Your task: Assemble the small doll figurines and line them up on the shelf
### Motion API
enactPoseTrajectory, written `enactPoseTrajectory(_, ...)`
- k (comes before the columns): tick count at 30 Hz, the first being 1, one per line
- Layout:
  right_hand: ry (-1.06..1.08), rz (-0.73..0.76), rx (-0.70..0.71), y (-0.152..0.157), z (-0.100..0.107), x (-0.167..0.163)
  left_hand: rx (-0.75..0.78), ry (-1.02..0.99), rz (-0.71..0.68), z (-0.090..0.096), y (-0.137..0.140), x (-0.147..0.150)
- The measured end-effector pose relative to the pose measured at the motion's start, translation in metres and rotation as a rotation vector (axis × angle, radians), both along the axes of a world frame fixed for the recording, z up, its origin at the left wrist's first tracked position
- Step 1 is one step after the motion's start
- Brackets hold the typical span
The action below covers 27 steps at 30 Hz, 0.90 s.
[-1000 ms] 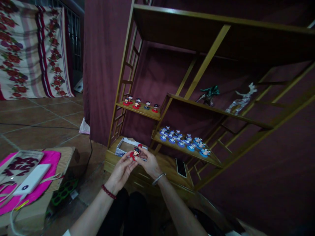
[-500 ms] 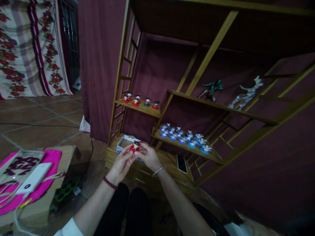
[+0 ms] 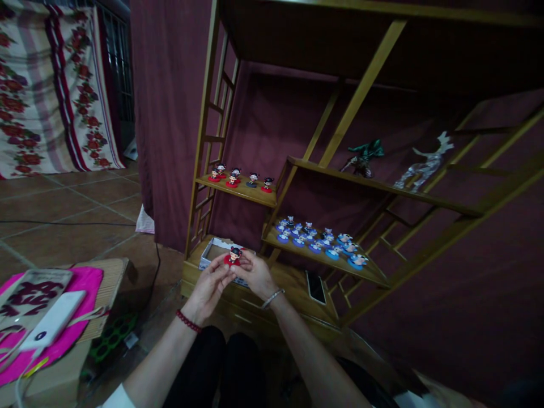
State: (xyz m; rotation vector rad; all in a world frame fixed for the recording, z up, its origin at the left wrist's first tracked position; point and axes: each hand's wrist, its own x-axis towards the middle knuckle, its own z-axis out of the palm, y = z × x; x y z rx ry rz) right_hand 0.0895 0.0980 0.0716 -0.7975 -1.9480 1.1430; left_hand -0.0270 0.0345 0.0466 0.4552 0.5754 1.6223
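A small doll figurine (image 3: 233,256) with dark hair buns and a red base is held upright between both hands. My left hand (image 3: 209,287) pinches it from the left, a dark red bead bracelet on that wrist. From the right, the fingers of my right hand (image 3: 255,274) close on its other side; a silvery bracelet circles this wrist. Just behind the hands sits an open cardboard box (image 3: 207,253), partly covered by them. On the upper left shelf (image 3: 250,195) stand several similar figurines (image 3: 232,180), mostly on red bases.
Several blue-based figurines (image 3: 315,245) fill the lower right shelf. Above them stand a green statuette (image 3: 365,157) and a silvery deer (image 3: 426,161). A phone (image 3: 315,287) lies on the cabinet top. To the left, a cardboard-topped stand (image 3: 113,277) carries a white power bank (image 3: 57,320).
The view has shifted slightly. Both hands still hold the figurine in nearly the same place, with no other visible change.
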Motion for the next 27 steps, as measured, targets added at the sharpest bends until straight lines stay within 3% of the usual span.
enactPoseTrajectory(18, 0.007, -0.032, 0.072, 0.014, 0.016, -0.006, 0.018, 0.05, 0.07, 0.025, 0.022, -0.005)
enactPoseTrajectory(27, 0.062, -0.066, 0.064, 0.028, 0.037, -0.006, 0.069, 0.06, 0.091, 0.045, 0.036, -0.007)
